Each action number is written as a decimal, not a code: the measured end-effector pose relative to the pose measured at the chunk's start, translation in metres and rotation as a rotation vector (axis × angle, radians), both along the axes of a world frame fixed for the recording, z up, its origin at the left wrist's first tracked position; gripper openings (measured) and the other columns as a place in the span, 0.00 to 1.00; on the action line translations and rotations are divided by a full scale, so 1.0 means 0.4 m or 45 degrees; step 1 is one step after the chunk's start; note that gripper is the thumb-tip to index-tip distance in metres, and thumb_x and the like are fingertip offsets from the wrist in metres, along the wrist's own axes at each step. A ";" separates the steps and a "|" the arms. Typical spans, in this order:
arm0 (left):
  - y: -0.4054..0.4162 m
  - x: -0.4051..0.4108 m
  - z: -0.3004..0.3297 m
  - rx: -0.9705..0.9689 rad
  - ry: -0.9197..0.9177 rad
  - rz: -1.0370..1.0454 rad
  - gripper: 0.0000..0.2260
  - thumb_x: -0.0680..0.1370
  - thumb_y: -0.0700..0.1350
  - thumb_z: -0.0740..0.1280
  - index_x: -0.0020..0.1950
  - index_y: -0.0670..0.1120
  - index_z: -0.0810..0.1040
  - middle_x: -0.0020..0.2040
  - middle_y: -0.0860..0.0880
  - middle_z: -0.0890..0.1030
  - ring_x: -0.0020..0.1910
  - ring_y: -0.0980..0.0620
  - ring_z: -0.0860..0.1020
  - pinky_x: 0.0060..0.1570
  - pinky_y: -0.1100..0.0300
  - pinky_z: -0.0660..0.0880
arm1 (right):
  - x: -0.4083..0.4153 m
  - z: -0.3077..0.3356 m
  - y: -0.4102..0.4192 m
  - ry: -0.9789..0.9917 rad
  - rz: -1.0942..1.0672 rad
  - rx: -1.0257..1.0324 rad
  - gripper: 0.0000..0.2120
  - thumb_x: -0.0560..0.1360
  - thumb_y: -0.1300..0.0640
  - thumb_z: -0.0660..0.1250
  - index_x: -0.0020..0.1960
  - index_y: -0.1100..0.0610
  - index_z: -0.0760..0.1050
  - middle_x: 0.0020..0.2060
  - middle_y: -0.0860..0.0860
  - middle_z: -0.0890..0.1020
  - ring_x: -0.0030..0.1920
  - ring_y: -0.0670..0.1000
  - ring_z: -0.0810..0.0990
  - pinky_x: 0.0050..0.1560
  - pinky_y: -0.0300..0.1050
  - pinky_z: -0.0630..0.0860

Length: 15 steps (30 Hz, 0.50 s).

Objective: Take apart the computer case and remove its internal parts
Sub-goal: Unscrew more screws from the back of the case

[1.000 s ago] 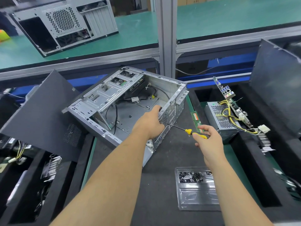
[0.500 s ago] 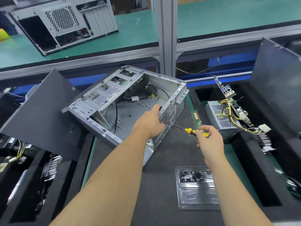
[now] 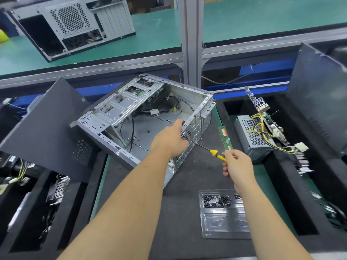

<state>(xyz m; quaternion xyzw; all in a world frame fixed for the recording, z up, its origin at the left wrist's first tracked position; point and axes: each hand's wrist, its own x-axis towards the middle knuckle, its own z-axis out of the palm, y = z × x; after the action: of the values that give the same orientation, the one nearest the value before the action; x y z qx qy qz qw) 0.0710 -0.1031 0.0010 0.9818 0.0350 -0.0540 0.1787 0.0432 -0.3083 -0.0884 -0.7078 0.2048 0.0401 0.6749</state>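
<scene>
Head view: looking down on a dark work mat (image 3: 187, 184) with green bench edges.
Case (image 3: 142, 117): open silver computer chassis, lying on its side at the centre of the mat, open face up; black cables (image 3: 131, 128) loose inside, drive cage along the far left.
Left hand (image 3: 170, 140): gripping the near right wall of the case, thumb along the top edge, fingers curled over the perforated panel.
Right hand (image 3: 237, 165): pinching the yellow handle of a screwdriver (image 3: 208, 150), fingers curled round it.
Screwdriver tip: against the case's right wall, just beside the left hand.
RAM stick (image 3: 225, 137): green, flat on the mat, right of the case.
Power supply (image 3: 251, 136): grey mesh box in the right bin, yellow wires across it.
Motherboard (image 3: 262, 113): standing on edge just behind the power supply.
Tray (image 3: 221, 220): clear plastic, near the right forearm, dark screws (image 3: 216, 200) in its far compartment.
Side panels: one dark panel (image 3: 48, 132) leaning at left, another (image 3: 319, 94) at right.
Second case (image 3: 75, 25): on the raised green shelf, far left.
</scene>
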 end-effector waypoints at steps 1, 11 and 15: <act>0.000 -0.001 0.000 0.004 -0.002 0.001 0.25 0.77 0.47 0.65 0.72 0.53 0.63 0.39 0.48 0.77 0.39 0.44 0.78 0.37 0.54 0.72 | 0.000 0.003 -0.001 -0.036 -0.003 -0.023 0.07 0.80 0.57 0.64 0.46 0.54 0.79 0.34 0.51 0.79 0.27 0.47 0.72 0.30 0.44 0.73; 0.006 -0.006 -0.004 -0.023 -0.003 -0.011 0.28 0.79 0.47 0.63 0.78 0.54 0.60 0.45 0.48 0.78 0.45 0.42 0.77 0.41 0.54 0.71 | 0.010 0.017 -0.007 0.001 0.051 0.064 0.06 0.77 0.52 0.71 0.49 0.53 0.78 0.43 0.50 0.80 0.33 0.49 0.78 0.32 0.45 0.77; 0.012 -0.018 -0.004 -0.051 -0.005 -0.044 0.25 0.78 0.46 0.63 0.75 0.54 0.64 0.42 0.50 0.78 0.44 0.44 0.77 0.38 0.54 0.72 | 0.005 0.010 -0.012 0.075 0.058 -0.034 0.15 0.82 0.50 0.61 0.46 0.59 0.79 0.29 0.53 0.77 0.24 0.49 0.72 0.24 0.41 0.70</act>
<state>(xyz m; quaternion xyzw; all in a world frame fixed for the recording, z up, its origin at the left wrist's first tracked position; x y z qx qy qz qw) 0.0637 -0.0983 -0.0007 0.9786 0.0165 -0.0558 0.1973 0.0452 -0.3131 -0.0844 -0.7197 0.2087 0.0737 0.6580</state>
